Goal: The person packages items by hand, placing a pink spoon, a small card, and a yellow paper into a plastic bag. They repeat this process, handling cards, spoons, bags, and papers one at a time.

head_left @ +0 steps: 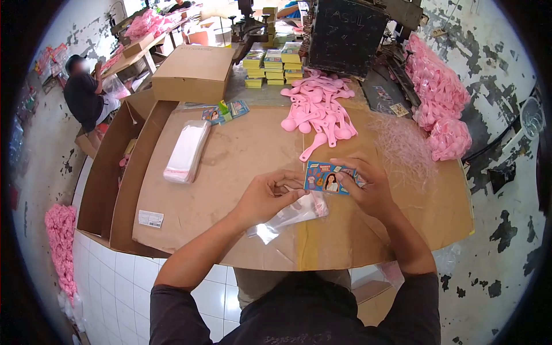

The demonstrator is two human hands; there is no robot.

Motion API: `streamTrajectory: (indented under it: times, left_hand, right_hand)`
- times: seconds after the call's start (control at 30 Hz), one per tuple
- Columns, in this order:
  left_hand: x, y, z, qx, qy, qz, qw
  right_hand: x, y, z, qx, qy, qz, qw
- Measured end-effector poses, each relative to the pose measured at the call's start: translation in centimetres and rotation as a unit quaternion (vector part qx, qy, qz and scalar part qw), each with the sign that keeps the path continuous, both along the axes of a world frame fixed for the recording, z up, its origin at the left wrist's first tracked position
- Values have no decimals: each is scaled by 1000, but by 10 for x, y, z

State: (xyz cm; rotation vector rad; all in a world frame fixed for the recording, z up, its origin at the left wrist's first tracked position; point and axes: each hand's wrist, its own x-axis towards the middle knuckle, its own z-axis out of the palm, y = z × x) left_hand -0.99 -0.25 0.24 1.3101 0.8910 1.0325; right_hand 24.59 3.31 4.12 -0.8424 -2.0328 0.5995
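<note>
A blue printed card (pixel 330 179) with a picture of a person on it is held up in front of me. My right hand (pixel 371 187) is closed around its right end, the thumb lying across its face. At the card's left edge is my left hand (pixel 267 195), fingers curled and thumb tip at the lower corner, pinching it there. Below the hands, clear plastic bags (pixel 287 218) lie on the cardboard-covered table (pixel 236 144), with something pinkish at their right end. Beyond the card is a heap of pink plastic spoons (pixel 319 109).
To the left lie a stack of clear bags (pixel 187 150) and several blue cards (pixel 233 112). Bundled yellow-edged card stacks (pixel 273 66) stand behind, near a black machine box (pixel 345 37). Large cardboard boxes (pixel 192 69) line the left. Bagged pink spoons (pixel 440 86) are at right. Another person (pixel 83 95) sits far left.
</note>
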Motion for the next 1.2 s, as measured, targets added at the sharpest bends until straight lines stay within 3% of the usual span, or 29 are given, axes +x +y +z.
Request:
streamTrajectory:
  times: [0.2,0.3,0.4,0.6,0.7,0.8,0.9,1.0,1.1,1.2]
  left_hand:
    - [-1,1,-4,-1,9,-1,1000]
    - [-1,-1,1,-17,-11,-5,1000]
    - [0,1,-3,-18,-17,-5,1000]
    - [2,-2,-5,35,26,-15,999]
    - [7,-5,-1,59,62,-18,996]
    - [7,-4,-1,61,34,-1,998]
    - [3,0,-7,65,4,33,997]
    - [0,-1,-2,45,12,41,998]
    - [-1,-1,1,40,38,44,998]
    - [0,2,-10,34,-7,51,998]
  right_hand:
    - [1,1,-2,6,-2,4,1000]
    - [1,4,-8,-31,60,-1,998]
    - [4,5,-1,31,-22,46,998]
    - [0,7,7,-25,-148,102,983]
    - [-19,-1,3,-17,-40,103,994]
    - [-26,-5,-5,-230,89,94,965]
    - [-25,0,-12,-182,87,26,979]
    - [-28,-4,-3,-92,-12,80,992]
    - [-24,17,-15,-20,-29,176,984]
    - [-13,60,0,-180,-161,2,970]
